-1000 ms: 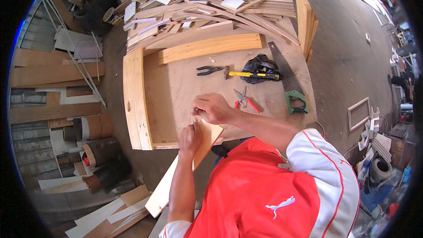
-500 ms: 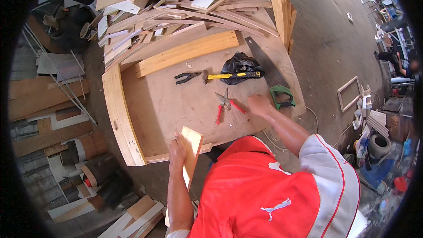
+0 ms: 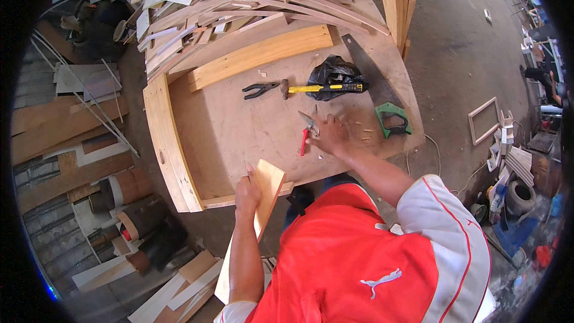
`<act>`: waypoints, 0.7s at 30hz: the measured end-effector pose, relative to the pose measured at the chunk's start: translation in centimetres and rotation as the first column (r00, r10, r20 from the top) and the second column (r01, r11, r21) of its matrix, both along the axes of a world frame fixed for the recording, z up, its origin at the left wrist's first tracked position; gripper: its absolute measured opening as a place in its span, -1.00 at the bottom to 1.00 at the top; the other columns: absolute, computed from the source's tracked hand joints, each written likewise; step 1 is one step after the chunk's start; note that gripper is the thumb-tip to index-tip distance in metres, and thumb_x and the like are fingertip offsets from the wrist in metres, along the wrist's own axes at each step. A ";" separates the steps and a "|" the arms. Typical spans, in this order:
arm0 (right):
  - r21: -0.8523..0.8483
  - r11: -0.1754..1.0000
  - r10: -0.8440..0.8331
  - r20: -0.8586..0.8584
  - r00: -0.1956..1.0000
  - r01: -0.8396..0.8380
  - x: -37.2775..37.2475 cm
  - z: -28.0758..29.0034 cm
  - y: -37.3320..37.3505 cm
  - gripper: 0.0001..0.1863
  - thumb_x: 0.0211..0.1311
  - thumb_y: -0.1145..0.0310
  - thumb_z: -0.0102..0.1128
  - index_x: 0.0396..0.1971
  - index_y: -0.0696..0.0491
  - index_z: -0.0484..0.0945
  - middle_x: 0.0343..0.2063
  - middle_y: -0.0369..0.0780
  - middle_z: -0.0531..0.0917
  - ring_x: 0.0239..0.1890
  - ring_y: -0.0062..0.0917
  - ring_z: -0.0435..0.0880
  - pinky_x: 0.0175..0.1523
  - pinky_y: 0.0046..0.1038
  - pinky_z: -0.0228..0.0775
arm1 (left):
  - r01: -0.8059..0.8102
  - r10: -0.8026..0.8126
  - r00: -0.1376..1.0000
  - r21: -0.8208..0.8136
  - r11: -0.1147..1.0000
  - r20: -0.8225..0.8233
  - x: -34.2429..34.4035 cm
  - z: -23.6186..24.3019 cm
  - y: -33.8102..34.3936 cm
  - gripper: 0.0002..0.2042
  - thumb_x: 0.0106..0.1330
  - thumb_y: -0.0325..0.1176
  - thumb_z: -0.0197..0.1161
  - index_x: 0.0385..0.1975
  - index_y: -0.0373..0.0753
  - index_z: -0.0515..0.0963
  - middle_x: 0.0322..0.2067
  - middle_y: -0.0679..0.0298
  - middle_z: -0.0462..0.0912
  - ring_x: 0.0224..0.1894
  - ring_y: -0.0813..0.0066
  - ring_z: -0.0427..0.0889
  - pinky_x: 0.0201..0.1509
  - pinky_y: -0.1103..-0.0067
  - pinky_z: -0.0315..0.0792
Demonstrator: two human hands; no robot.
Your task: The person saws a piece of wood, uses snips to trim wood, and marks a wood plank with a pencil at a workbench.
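Observation:
My left hand (image 3: 247, 194) is closed round the edge of a pale wooden board (image 3: 272, 182), which slants down past the table's near edge beside my forearm. My right hand (image 3: 332, 136) is over red-handled snips (image 3: 305, 137), fingers spread and slightly blurred, covering one handle. Whether it touches them I cannot tell. Right of that hand, several small thin tan pieces (image 3: 366, 131) lie on the plywood tabletop (image 3: 257, 137). Farther back are black-handled pliers (image 3: 260, 90), a hammer (image 3: 317, 88) with a yellow and black handle, and a black plastic bag (image 3: 335, 70).
A green-handled handsaw (image 3: 391, 118) lies at the table's right. Wooden planks (image 3: 170, 143) line its left side, and another plank (image 3: 263, 57) lies across the back. Behind is a heap of wood strips (image 3: 239, 6). Tall boards (image 3: 394, 6) stand at the far right corner.
My right hand has moved left from beside the saw to the snips and its fingers have spread. The small tan pieces now show where it was. My left hand keeps hold of the board.

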State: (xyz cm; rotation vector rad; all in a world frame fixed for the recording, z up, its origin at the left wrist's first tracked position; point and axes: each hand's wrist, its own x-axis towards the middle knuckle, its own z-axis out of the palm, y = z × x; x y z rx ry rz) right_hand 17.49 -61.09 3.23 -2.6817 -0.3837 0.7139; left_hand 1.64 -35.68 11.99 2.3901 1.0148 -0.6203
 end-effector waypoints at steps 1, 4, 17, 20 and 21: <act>0.005 1.000 0.000 0.000 1.000 0.000 -1.6 -0.6 0.2 -0.28 0.12 -0.26 0.41 0.24 -0.21 0.56 0.22 0.01 0.55 0.26 -0.02 0.54 0.18 0.14 0.46 | -0.010 0.010 1.000 -0.027 1.000 -0.010 -0.6 -0.2 0.1 -0.19 0.64 0.17 -0.35 -0.10 -0.61 0.61 -0.08 -0.49 0.61 0.08 -0.44 0.57 0.19 -0.01 0.42; 0.095 0.968 0.205 0.227 0.952 -0.231 -5.0 -3.9 1.0 -0.24 0.11 -0.25 0.41 0.34 -0.39 0.47 0.43 0.07 0.30 0.47 0.13 0.25 0.32 0.37 0.24 | -0.050 0.050 0.999 -0.051 0.997 -0.008 -2.6 -0.8 0.2 -0.19 0.64 0.17 -0.36 -0.09 -0.62 0.60 -0.06 -0.51 0.59 0.09 -0.46 0.56 0.21 0.00 0.41; -0.051 0.996 0.087 0.377 0.922 -0.073 -7.3 -3.0 -2.7 -0.38 0.19 0.28 0.35 0.31 -0.16 0.49 0.33 -0.06 0.47 0.38 -0.04 0.43 0.42 0.04 0.28 | -0.105 0.135 0.969 -0.152 0.983 0.205 -11.8 0.6 4.3 -0.21 0.65 0.14 -0.30 0.00 -0.69 0.54 -0.03 -0.58 0.54 0.16 -0.51 0.48 0.21 0.04 0.37; 0.041 0.997 0.047 0.274 0.960 -0.061 -13.3 -1.2 -2.6 -0.39 0.19 0.30 0.35 0.29 -0.12 0.49 0.18 -0.07 0.57 0.26 -0.08 0.53 0.34 -0.05 0.38 | -0.025 0.067 0.961 -0.158 0.987 0.267 -14.4 0.4 4.8 -0.21 0.64 0.14 -0.29 -0.02 -0.68 0.55 -0.03 -0.56 0.54 0.16 -0.50 0.49 0.21 0.05 0.37; 0.067 0.995 0.057 0.272 0.961 -0.078 -15.7 -0.8 -2.3 -0.45 0.23 0.25 0.35 0.25 -0.06 0.52 0.13 -0.05 0.61 0.20 -0.10 0.59 0.29 -0.11 0.44 | 0.009 0.036 0.950 -0.142 0.990 0.311 -15.6 -0.1 5.2 -0.21 0.64 0.14 -0.28 -0.03 -0.68 0.56 -0.04 -0.55 0.55 0.16 -0.49 0.49 0.21 0.04 0.38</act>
